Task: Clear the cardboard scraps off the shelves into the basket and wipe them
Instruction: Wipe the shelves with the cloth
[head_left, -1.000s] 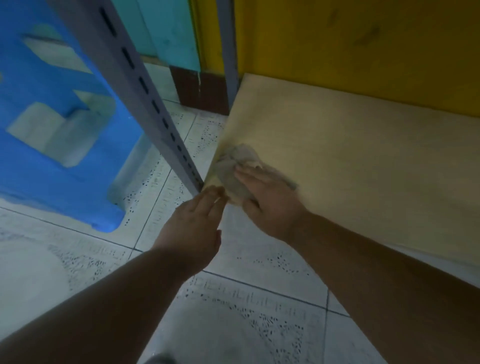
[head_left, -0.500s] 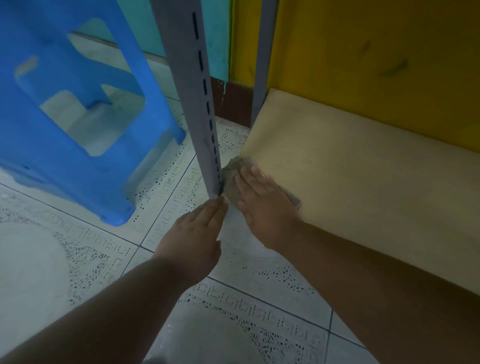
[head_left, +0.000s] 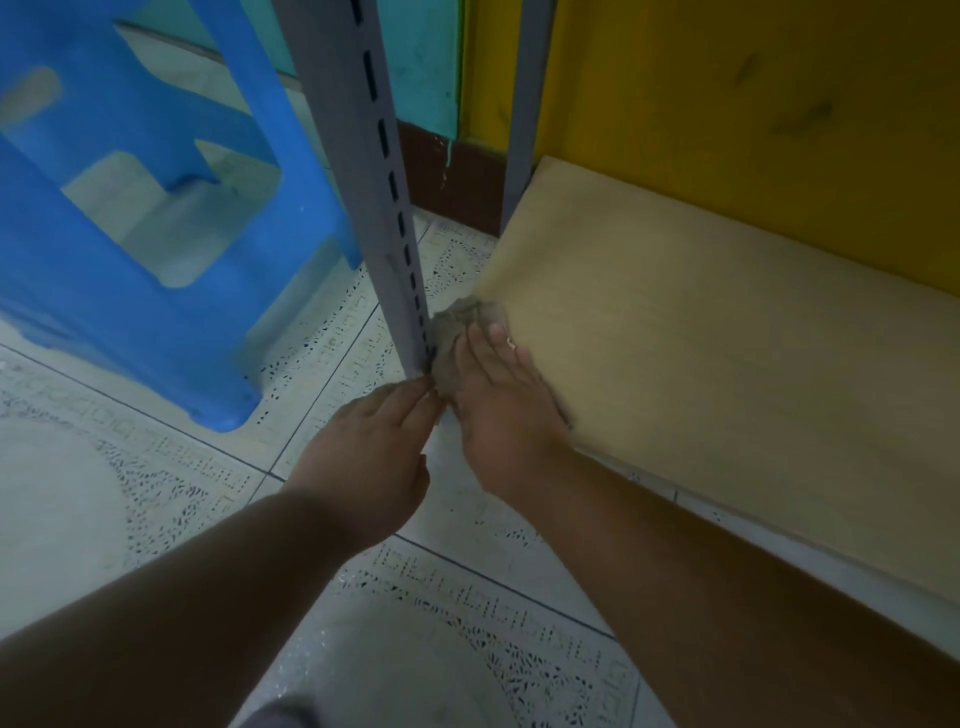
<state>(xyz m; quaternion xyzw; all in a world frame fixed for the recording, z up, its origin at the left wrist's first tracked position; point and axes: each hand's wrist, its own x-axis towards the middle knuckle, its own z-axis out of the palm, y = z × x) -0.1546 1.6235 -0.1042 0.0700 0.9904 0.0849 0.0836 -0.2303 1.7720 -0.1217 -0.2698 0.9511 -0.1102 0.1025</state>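
A bare tan wooden shelf (head_left: 727, 353) sits low, just above the floor, with no scraps visible on it. My right hand (head_left: 504, 405) presses a crumpled grey-brown cloth (head_left: 457, 332) flat onto the shelf's front left corner, fingers straight. Most of the cloth is hidden under the palm. My left hand (head_left: 369, 457) lies beside it with straight fingers, its fingertips touching the foot of the grey slotted upright (head_left: 384, 208). No basket is in view.
A blue plastic stool (head_left: 130, 234) stands on the patterned tile floor (head_left: 156, 493) left of the upright. A second grey post (head_left: 519, 119) rises at the shelf's back left corner. Behind the shelf is a yellow wall (head_left: 753, 104).
My right hand has slid the cloth left into the shelf corner against the upright. The view has swung, so the upright looks steeper. My left hand stays at the post's foot.
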